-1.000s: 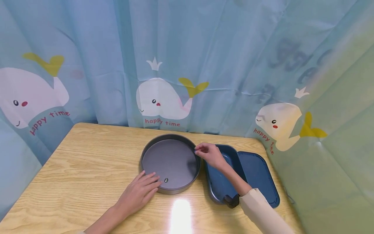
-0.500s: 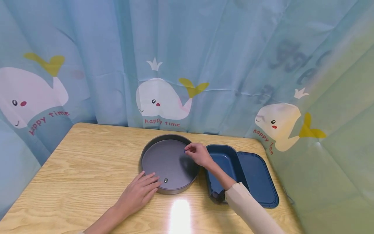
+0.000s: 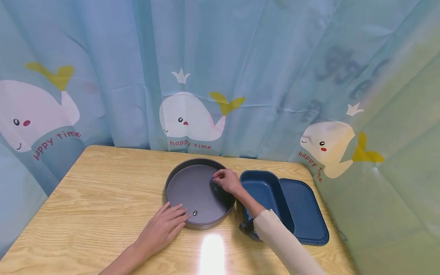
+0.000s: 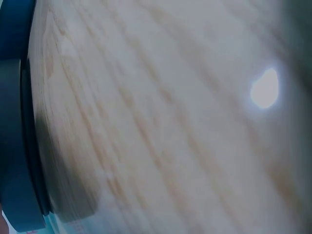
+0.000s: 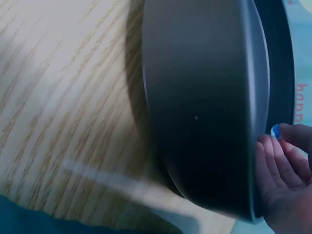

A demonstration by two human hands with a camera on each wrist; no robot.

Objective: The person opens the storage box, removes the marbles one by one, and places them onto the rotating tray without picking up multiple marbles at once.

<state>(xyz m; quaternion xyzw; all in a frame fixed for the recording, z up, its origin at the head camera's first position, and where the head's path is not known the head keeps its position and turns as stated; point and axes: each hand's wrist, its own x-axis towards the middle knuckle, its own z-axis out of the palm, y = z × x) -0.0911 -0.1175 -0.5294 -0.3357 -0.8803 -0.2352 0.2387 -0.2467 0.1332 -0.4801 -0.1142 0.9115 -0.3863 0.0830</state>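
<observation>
A round dark grey cake pan (image 3: 185, 187) sits mid-table. My right hand (image 3: 227, 181) reaches over its right side, pinching a small blue-and-clear glass marble (image 5: 276, 131) between thumb and fingertips. In the right wrist view the hand is just beyond the pan's wall (image 5: 200, 97). Another glass marble (image 3: 194, 213), dark with a light streak, lies on the pan floor near its front edge. My left hand (image 3: 165, 225) rests with loosely straight fingers at the pan's front-left rim. From the left wrist, only the pan's outer side (image 4: 17, 146) shows, without that hand's fingers.
To the pan's right stands a deep blue rectangular container (image 3: 264, 191), partly covered by my right forearm. Its flat blue lid (image 3: 306, 210) lies right of it. A whale-print curtain (image 3: 192, 76) hangs behind the wooden table (image 3: 113, 179).
My right hand has moved left, from the pan's right rim to over its inside, with the marble still pinched. The left hand and the marble in the pan stay put.
</observation>
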